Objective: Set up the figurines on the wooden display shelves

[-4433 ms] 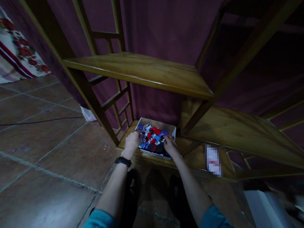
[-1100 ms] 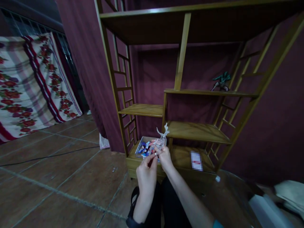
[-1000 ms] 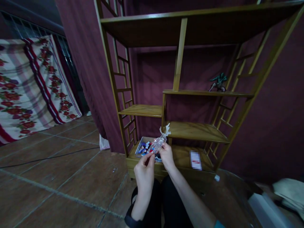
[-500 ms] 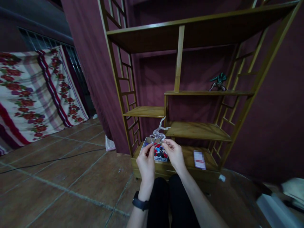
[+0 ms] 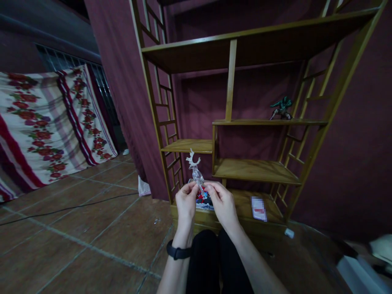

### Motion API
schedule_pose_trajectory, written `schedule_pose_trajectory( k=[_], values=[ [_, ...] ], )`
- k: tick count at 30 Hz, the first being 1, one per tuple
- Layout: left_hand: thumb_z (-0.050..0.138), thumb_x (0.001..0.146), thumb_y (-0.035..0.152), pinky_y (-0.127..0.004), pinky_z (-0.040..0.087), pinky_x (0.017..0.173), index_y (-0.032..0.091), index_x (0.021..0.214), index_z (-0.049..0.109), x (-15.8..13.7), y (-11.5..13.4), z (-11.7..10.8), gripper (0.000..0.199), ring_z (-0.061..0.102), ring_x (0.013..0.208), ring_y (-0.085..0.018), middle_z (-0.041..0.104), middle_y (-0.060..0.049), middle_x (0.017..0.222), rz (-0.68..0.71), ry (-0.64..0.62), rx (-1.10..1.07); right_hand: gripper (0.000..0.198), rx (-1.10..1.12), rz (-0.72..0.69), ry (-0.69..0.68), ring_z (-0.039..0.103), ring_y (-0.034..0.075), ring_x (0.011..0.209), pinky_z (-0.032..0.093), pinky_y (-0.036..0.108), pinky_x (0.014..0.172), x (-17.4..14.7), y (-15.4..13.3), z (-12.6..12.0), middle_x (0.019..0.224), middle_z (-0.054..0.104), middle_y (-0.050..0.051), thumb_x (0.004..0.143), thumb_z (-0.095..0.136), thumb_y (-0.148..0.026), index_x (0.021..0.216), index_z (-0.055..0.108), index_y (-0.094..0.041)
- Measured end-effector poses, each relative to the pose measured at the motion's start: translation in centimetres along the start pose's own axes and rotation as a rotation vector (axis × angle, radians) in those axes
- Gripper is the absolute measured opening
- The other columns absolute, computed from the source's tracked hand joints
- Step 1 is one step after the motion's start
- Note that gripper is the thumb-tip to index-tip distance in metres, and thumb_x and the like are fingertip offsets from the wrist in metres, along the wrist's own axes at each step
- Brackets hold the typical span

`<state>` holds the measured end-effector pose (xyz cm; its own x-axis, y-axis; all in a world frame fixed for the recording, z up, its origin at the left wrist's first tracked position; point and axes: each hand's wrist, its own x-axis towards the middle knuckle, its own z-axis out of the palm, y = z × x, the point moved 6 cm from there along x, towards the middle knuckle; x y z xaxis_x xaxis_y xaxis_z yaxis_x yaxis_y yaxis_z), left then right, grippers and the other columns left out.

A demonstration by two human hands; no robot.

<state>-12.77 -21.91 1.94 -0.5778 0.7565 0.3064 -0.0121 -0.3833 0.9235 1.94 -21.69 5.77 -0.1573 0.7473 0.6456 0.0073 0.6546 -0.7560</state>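
Shelving (image 5: 254, 169) of bare wood filled the view from twelve to three o'clock, with a small green figure (image 5: 280, 108) on a higher board at about one. Below the hands on the lowest board, largely hidden by them, sat a box (image 5: 202, 201) of red and blue pieces, with a white card (image 5: 259, 208) at four o'clock. Both hands were closed on a clear deer figurine (image 5: 196, 171), held upright before the shelf: the left hand (image 5: 186, 202) and right hand (image 5: 223, 203) pinched its base. It looked light, stiff, slick and brittle, the thin antlers above all; the body seemed the safer hold.
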Motion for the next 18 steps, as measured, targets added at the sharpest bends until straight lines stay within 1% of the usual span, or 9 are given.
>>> schedule_pose_trajectory(
  k=[3,6,10,15,18],
  values=[
    [0.074,0.06,0.034,-0.019,0.038,0.048,0.01,0.084,0.069,0.2,-0.2,0.6,0.035,0.05,0.049,-0.007,0.066,-0.004,0.067,-0.147,-0.069,-0.159,0.024,-0.039,0.013,0.079,0.06,0.016,0.081,0.048,0.026,0.072,0.2,0.7,-1.1,0.094,0.064,0.005,0.087,0.047,-0.033,0.099,0.065,-0.022],
    [0.078,0.055,0.032,-0.017,0.035,0.046,0.009,0.079,0.07,0.2,-0.2,1.4,0.034,0.047,0.047,-0.005,0.063,-0.002,0.062,-0.226,-0.109,-0.226,0.022,-0.033,0.023,0.053,0.06,0.016,0.08,0.048,0.025,0.07,0.7,1.4,-1.3,0.095,0.063,0.005,0.086,0.049,-0.032,0.099,0.065,-0.022],
    [0.08,0.052,0.031,-0.017,0.035,0.047,0.01,0.08,0.07,0.6,-0.2,2.7,0.036,0.048,0.048,-0.005,0.064,-0.002,0.062,-0.209,-0.115,-0.209,0.02,-0.014,0.011,0.031,0.061,0.016,0.081,0.048,0.024,0.07,1.7,1.8,-1.7,0.093,0.063,0.004,0.084,0.051,-0.029,0.097,0.065,-0.023],
    [0.081,0.05,0.034,-0.019,0.036,0.048,0.012,0.08,0.071,0.9,-0.1,4.8,0.039,0.05,0.049,-0.006,0.065,-0.001,0.062,-0.144,-0.078,-0.145,0.018,-0.049,0.038,0.1,0.06,0.016,0.074,0.047,0.025,0.067,2.9,3.5,-3.4,0.088,0.065,0.003,0.08,0.055,-0.029,0.092,0.066,-0.021],
    [0.081,0.051,0.033,-0.019,0.038,0.049,0.012,0.081,0.071,0.7,-0.2,6.2,0.038,0.052,0.05,-0.007,0.067,-0.002,0.065,-0.14,-0.086,-0.137,0.017,-0.038,0.101,0.14,0.058,0.015,0.068,0.045,0.024,0.063,3.5,5.1,-4.5,0.078,0.066,0.002,0.078,0.057,-0.031,0.085,0.065,-0.019]
  ],
)
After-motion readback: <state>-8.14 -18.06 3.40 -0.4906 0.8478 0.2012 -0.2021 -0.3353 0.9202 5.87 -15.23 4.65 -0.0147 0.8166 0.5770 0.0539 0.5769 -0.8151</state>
